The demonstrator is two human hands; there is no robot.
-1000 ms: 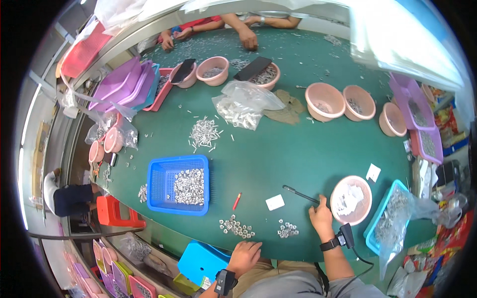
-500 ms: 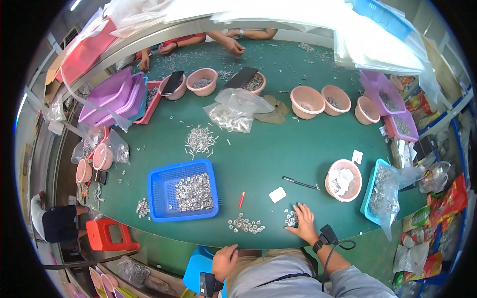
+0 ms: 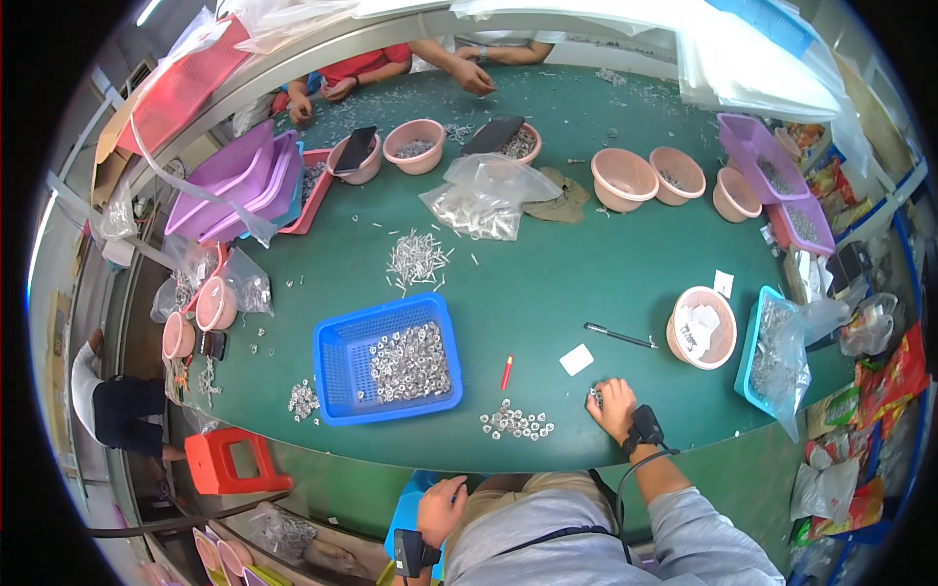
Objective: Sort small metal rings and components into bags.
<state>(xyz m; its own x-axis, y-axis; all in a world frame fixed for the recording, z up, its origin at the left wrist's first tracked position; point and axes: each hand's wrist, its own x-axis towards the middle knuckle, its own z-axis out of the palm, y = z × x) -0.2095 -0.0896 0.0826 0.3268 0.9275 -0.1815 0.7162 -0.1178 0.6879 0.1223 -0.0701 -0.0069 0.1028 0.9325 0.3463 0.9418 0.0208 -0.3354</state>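
Note:
At the near table edge, my right hand (image 3: 614,410) rests on the green tabletop with its fingers curled over a small group of metal parts (image 3: 594,395); most of them are hidden under it. My left hand (image 3: 442,510) is off the table near my lap, fingers bent inward, and what they hold, if anything, cannot be made out. Between the hands lies a loose group of small silvery parts with holes (image 3: 516,422). A blue basket (image 3: 332,386) to the left holds many similar parts. Near my right hand are a white card (image 3: 576,359) and a red marker (image 3: 507,372).
A black pen (image 3: 620,335) lies before a pink bowl (image 3: 702,293) with white papers. At right stands a turquoise tray (image 3: 750,356). Metal pins (image 3: 417,259) are heaped behind the basket, beside a plastic bag (image 3: 479,210). Across the table, other people's hands (image 3: 471,74) are at work.
My right hand has gone from spread fingers beside the small metal parts to curled fingers over them. The whole view has shifted slightly; my left hand stays near my lap.

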